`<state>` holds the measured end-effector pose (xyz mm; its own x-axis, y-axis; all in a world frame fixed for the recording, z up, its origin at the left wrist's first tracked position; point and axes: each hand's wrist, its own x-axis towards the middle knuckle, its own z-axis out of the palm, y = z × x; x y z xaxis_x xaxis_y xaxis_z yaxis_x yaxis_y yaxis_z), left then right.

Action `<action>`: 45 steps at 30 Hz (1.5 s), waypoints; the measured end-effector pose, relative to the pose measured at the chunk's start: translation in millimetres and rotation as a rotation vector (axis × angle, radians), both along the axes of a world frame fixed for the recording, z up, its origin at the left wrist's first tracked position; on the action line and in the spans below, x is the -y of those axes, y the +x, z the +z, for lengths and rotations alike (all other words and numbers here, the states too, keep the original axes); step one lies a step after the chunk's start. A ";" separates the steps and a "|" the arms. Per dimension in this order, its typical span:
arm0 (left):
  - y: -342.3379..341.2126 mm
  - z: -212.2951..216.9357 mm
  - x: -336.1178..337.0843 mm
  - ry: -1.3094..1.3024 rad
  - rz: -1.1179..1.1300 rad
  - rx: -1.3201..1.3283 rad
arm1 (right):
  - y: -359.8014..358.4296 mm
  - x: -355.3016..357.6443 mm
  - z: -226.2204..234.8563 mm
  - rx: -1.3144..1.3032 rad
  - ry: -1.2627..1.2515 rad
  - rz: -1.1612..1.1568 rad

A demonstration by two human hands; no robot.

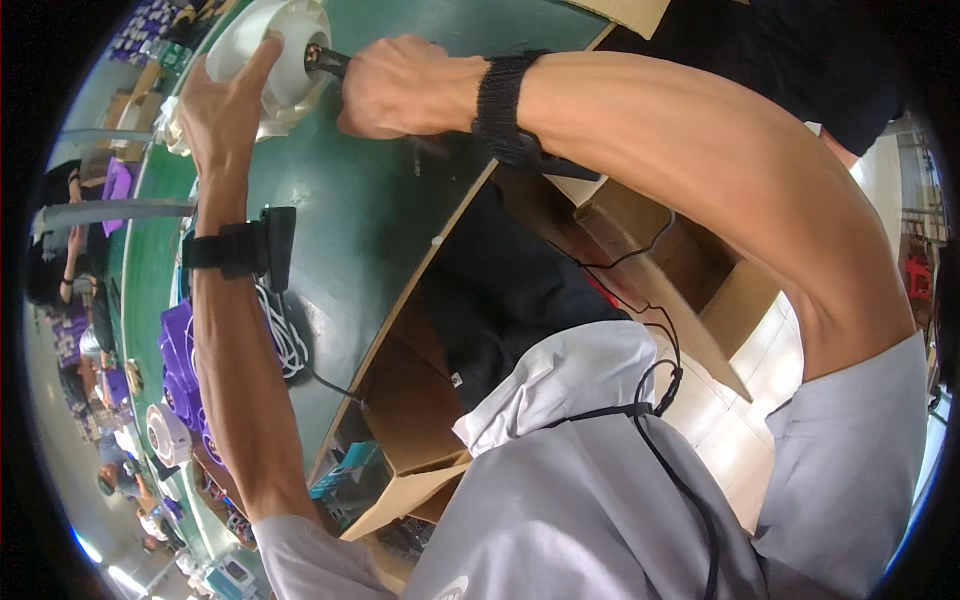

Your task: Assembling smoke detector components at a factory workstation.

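Note:
At the far end of the green bench, my left hand (225, 110) grips a white, rounded plastic housing (290, 25), its thumb pressed on the bowl-shaped surface. My right hand (405, 88) is closed in a fist around a short dark tool (328, 62) with a coppery tip. That tip meets the middle of the housing's white face, or lies very close to it; I cannot tell which. Most of the tool is hidden inside the fist, so its exact kind does not show. Black straps circle both wrists.
Purple plastic parts (180, 365) and a white round device (168, 435) stand on the green bench (350, 260) by my left forearm, with a coiled white cable (285, 335). Open cardboard boxes (410, 410) sit below the bench edge. Other people work along the far left.

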<state>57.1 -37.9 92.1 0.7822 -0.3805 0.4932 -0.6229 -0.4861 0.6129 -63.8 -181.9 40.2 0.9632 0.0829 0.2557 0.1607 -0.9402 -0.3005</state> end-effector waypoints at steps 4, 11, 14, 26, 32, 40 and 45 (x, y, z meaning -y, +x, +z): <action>-2.9 7.5 11.7 0.096 0.036 0.035 | 5.7 6.3 -2.0 0.022 -0.028 -0.020; 2.3 7.4 7.8 0.137 0.064 0.053 | 10.2 13.1 -10.4 0.126 -0.028 0.055; -6.4 4.2 17.1 0.092 0.015 0.080 | 9.2 12.3 -13.2 -0.023 0.202 -0.197; -39.7 -4.5 17.3 -0.071 0.136 0.227 | -3.2 -3.9 5.2 -0.126 0.364 -0.382; -30.0 -5.0 14.0 -0.045 0.056 0.298 | -1.5 -4.1 4.8 -0.208 0.331 -0.375; -34.1 -4.2 18.7 0.037 0.121 0.392 | -4.6 -0.8 1.1 -0.229 0.403 -0.337; -21.3 0.2 18.9 0.132 0.147 0.442 | -4.8 1.9 3.7 -0.203 0.385 -0.301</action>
<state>35.8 -56.8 92.2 0.5586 -0.3638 0.7454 -0.7289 -0.6442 0.2318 -68.6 -183.8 43.9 0.9632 -0.2683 0.0185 -0.1971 -0.7512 -0.6300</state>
